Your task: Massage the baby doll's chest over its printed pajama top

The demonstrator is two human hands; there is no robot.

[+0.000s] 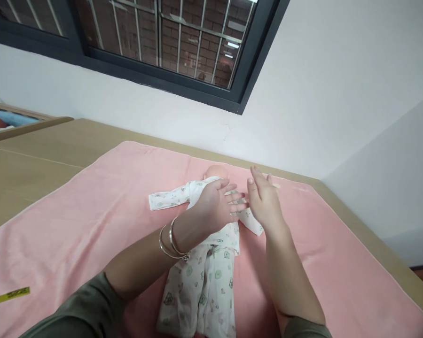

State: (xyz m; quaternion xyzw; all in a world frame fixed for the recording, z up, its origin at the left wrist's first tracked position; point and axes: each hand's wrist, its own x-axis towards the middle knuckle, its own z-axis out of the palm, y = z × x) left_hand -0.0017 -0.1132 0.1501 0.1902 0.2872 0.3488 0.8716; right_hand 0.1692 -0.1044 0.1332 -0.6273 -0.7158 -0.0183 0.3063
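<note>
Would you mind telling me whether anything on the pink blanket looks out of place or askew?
Nothing looks spilled or damaged. One sleeve of the doll, beside the left hand, lies flat, with no hand showing at its cuff. A yellow strip lies alone on the pink blanket, far left.

No legible text; marks on yellow strip [7,296] too blurred.

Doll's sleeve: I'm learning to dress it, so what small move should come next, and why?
Probably lower the right hand onto the loose sleeve beneath it and smooth it flat. The left hand lies flat on the doll, while the right is open and holds nothing.
</note>
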